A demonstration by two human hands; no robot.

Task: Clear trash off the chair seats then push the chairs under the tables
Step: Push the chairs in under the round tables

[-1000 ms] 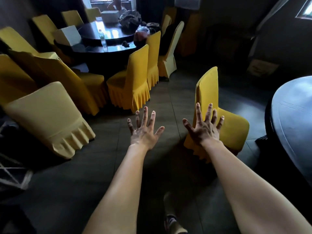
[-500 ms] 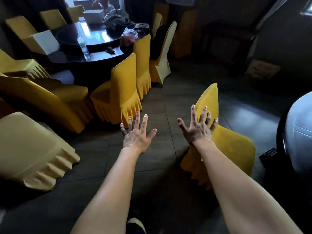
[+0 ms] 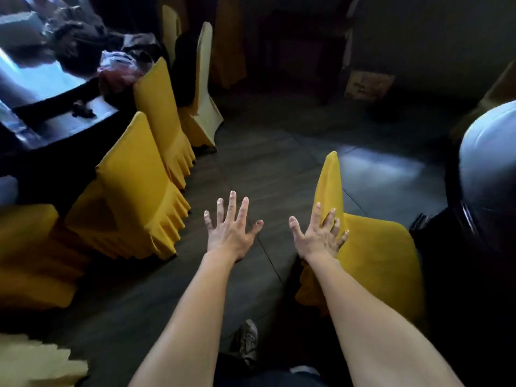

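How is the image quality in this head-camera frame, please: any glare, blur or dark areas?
Head view: window glare washes out the far table and streaks the floor; motion blur smears the items on it; the right table also shines; the back of the room is nearly black; both hands are fairly sharp.

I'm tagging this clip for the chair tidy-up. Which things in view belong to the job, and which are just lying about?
Part of the job:
- left hand, open
- right hand, open, at the chair
- lone yellow chair
- round table beside it
- yellow chairs at the far table

Just lying about:
- bags on the far table
- cardboard box on the floor
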